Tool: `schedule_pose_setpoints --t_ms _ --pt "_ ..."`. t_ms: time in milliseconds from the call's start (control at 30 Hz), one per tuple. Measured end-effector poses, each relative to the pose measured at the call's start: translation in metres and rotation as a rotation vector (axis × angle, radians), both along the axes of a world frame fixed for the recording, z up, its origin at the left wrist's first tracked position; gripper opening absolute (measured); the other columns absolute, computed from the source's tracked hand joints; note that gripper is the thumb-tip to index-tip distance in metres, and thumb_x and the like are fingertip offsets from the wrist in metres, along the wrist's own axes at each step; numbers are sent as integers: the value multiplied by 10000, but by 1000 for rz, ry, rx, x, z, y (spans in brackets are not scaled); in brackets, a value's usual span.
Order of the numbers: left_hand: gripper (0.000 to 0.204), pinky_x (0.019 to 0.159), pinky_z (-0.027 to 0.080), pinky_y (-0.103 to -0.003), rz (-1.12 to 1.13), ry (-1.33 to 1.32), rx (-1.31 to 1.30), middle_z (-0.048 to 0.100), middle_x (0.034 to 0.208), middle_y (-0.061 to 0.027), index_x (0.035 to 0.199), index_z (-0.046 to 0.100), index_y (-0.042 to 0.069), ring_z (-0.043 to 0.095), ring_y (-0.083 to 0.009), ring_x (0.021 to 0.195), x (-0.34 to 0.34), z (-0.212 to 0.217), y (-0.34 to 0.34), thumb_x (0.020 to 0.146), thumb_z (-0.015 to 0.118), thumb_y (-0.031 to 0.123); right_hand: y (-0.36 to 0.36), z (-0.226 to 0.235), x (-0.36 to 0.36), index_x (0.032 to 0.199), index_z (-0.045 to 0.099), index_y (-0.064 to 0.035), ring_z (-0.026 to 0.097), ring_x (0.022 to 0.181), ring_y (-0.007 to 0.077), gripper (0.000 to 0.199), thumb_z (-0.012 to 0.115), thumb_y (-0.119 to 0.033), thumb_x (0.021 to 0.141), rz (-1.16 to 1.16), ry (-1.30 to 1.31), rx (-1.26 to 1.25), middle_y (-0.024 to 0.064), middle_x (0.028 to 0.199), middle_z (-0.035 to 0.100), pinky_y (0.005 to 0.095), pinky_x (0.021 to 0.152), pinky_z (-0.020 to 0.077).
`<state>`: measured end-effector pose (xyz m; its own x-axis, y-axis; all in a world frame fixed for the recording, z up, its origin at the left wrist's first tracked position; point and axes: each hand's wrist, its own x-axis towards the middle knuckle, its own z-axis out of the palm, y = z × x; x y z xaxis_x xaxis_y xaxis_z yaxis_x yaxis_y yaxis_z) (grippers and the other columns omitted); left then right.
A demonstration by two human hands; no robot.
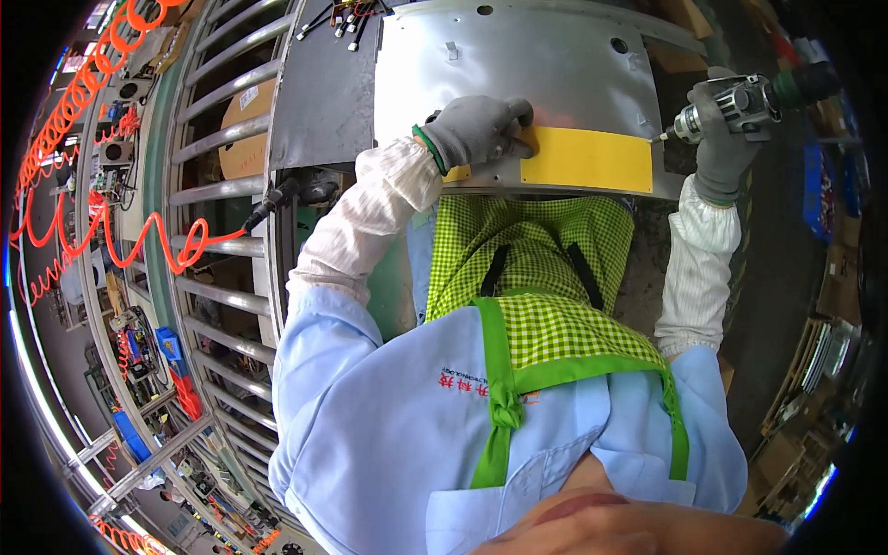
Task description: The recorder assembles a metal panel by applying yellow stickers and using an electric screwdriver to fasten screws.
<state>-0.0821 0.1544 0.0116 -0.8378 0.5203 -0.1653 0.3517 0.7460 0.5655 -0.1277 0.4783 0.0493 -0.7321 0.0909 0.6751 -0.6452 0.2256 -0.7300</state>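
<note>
A grey-gloved left hand of mine [476, 131] rests over the near edge of a silvery sheet-metal panel [518, 69]. Its fingers are curled in, with the tips against the left end of a yellow rectangular plate [587, 159]; what they may hold is hidden. A smaller yellow piece [458, 173] shows under the wrist. My right hand [723, 139], gloved as well, grips a metal-bodied rivet gun [740, 104] with a dark green and black end. The thin tip of its nozzle points left, close to the plate's upper right corner.
Beside the panel on the left lies a dark board [324, 92] with short wired connectors [356, 18]. Further left runs a roller conveyor [227, 190]. An orange coiled air hose [139, 236] leads to a black tool [273, 202]. Cardboard boxes [842, 282] stand at right.
</note>
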Motion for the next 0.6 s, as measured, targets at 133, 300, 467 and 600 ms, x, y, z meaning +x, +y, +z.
schedule_pose_setpoints --t_ms 133,300,467,600 --pt "444 629 525 -354 -3 -14 20 688 830 -89 1090 563 84 665 -249 679 1 -3 -1 797 757 354 -6 5 4 981 652 -35 640 783 93 282 769 -25 724 57 -28 -90 22 918 669 250 709 524" --pt "444 673 528 -358 -7 -1 -28 692 848 -94 1086 560 75 673 -247 739 0 1 0 794 759 344 -5 3 2 974 647 -34 639 766 97 274 768 -37 728 41 -61 -106 20 900 665 261 685 524" --pt "427 724 520 -367 29 -92 -17 706 892 -60 1075 581 88 677 -246 812 -4 1 5 782 753 346 -16 12 13 969 643 -45 603 710 63 239 747 -19 756 76 -64 -173 -7 861 646 224 629 496" --pt "426 719 521 -365 -1 -41 -81 701 912 -77 1084 578 83 672 -244 791 -3 7 9 787 749 337 -12 -1 8 995 621 -7 627 701 125 287 734 -19 731 7 -56 -123 61 829 650 280 652 527"
